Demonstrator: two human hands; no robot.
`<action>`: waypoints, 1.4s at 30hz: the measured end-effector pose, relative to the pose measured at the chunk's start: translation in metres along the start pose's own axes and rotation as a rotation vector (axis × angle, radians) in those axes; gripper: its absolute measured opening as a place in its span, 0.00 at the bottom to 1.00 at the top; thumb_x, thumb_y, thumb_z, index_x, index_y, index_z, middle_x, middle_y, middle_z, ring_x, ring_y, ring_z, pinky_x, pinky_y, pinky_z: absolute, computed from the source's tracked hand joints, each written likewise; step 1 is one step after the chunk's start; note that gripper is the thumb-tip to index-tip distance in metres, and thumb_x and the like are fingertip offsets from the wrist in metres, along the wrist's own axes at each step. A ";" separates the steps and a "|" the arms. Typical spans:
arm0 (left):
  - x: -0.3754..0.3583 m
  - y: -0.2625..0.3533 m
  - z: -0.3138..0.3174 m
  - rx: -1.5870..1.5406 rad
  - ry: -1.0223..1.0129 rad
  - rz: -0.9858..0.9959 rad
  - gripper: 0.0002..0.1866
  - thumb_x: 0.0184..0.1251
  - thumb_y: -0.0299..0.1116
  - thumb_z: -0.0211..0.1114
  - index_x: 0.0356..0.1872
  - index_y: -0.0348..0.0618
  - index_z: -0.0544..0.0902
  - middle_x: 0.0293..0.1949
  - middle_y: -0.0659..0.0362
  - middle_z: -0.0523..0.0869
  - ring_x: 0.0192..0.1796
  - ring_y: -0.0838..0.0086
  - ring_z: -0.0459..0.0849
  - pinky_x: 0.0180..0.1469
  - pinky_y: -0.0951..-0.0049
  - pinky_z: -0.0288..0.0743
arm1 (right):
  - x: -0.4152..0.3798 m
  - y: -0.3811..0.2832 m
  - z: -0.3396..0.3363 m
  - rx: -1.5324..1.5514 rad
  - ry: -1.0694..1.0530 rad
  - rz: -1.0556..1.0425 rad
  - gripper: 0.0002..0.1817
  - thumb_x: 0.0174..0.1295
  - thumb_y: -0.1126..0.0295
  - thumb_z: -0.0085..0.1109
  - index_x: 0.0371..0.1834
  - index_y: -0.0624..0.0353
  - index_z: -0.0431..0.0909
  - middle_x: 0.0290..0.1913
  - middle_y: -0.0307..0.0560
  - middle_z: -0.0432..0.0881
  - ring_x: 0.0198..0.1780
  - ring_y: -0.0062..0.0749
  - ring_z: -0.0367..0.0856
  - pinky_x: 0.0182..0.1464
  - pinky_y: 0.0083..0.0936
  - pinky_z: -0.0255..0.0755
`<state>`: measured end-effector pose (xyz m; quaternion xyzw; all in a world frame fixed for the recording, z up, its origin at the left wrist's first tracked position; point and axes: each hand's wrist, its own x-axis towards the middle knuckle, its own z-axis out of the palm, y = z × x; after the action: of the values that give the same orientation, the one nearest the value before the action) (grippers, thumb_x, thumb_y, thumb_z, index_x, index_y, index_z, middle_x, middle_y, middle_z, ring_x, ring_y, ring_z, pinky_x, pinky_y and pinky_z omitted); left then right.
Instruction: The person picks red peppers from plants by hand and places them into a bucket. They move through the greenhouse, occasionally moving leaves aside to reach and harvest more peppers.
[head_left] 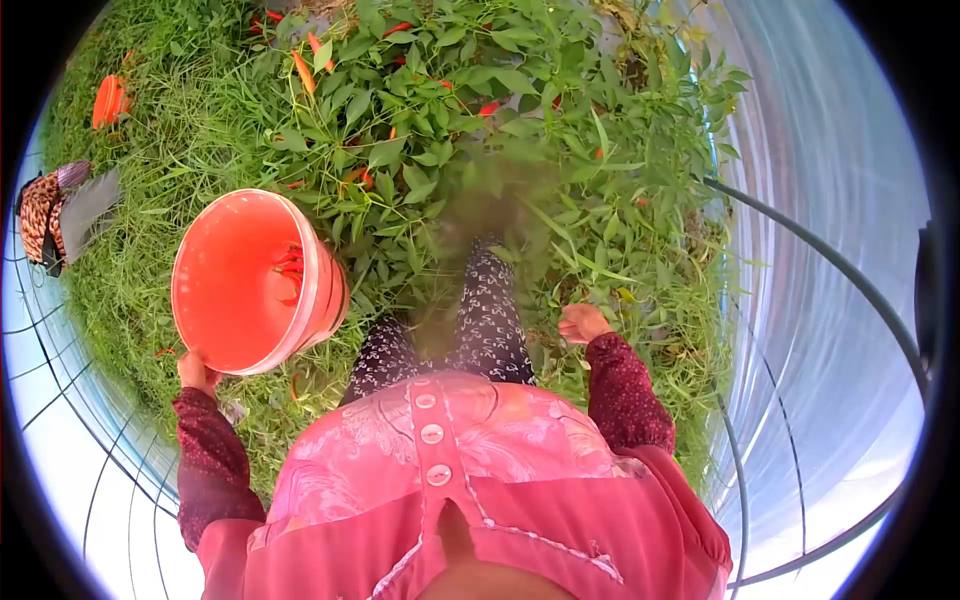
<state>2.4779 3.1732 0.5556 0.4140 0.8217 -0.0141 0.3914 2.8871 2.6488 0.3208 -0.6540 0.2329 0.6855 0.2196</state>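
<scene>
My left hand [197, 371] is closed on the rim of an orange-red bucket [222, 280]. The bucket is tilted so that its mouth faces me, and a small bunch of red chili peppers [290, 264] lies inside. My right hand [584, 323] hangs beside my right leg, close to the leaves, with its fingers loosely apart and nothing visible in them. In front of me stand leafy chili plants [420, 150]. An orange chili pepper [303, 72] and a red chili pepper [488, 108] show among the leaves.
A second person [70, 215], partly seen, is at the far left. Beyond them another orange bucket [110, 101] sits in the grass [150, 220]. On the right, a plastic sheet wall [810, 140] runs along the row, with a curved dark pipe [830, 252] before it.
</scene>
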 end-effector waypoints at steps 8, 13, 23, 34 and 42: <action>-0.071 0.028 -0.006 -0.149 0.122 0.042 0.16 0.54 0.33 0.48 0.41 0.34 0.73 0.32 0.52 0.82 0.29 0.67 0.83 0.29 0.68 0.81 | 0.025 -0.127 -0.052 0.074 0.090 -0.418 0.18 0.64 0.66 0.44 0.57 0.57 0.66 0.46 0.44 0.78 0.43 0.28 0.77 0.45 0.26 0.71; -0.082 0.031 -0.031 -0.278 0.154 0.197 0.17 0.57 0.36 0.48 0.43 0.34 0.73 0.36 0.50 0.82 0.31 0.66 0.83 0.28 0.67 0.81 | 0.004 -0.130 -0.058 0.058 0.023 -0.412 0.16 0.63 0.68 0.47 0.53 0.59 0.68 0.45 0.43 0.79 0.41 0.27 0.78 0.40 0.23 0.72; -0.084 0.027 -0.039 -0.334 0.295 0.290 0.15 0.57 0.33 0.49 0.42 0.35 0.75 0.30 0.54 0.81 0.25 0.69 0.82 0.23 0.68 0.80 | 0.002 -0.100 -0.060 0.080 0.014 -0.360 0.12 0.63 0.70 0.48 0.48 0.62 0.70 0.33 0.48 0.80 0.26 0.27 0.78 0.22 0.21 0.69; -0.027 0.104 -0.050 -0.123 0.178 0.378 0.21 0.56 0.36 0.53 0.47 0.31 0.72 0.31 0.54 0.81 0.25 0.72 0.81 0.24 0.73 0.79 | -0.027 -0.159 -0.041 0.158 0.154 -0.491 0.13 0.61 0.72 0.45 0.48 0.62 0.70 0.34 0.47 0.80 0.29 0.24 0.78 0.28 0.20 0.71; 0.019 0.287 -0.038 -0.076 0.009 0.608 0.20 0.58 0.34 0.50 0.49 0.32 0.72 0.33 0.58 0.80 0.30 0.78 0.80 0.26 0.78 0.76 | 0.001 -0.152 0.010 0.202 0.202 -0.302 0.14 0.60 0.72 0.46 0.48 0.64 0.69 0.33 0.45 0.80 0.29 0.25 0.79 0.26 0.20 0.71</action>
<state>2.6459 3.3878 0.6554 0.6262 0.6616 0.1362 0.3894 2.9712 2.7757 0.3150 -0.7216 0.2206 0.5487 0.3598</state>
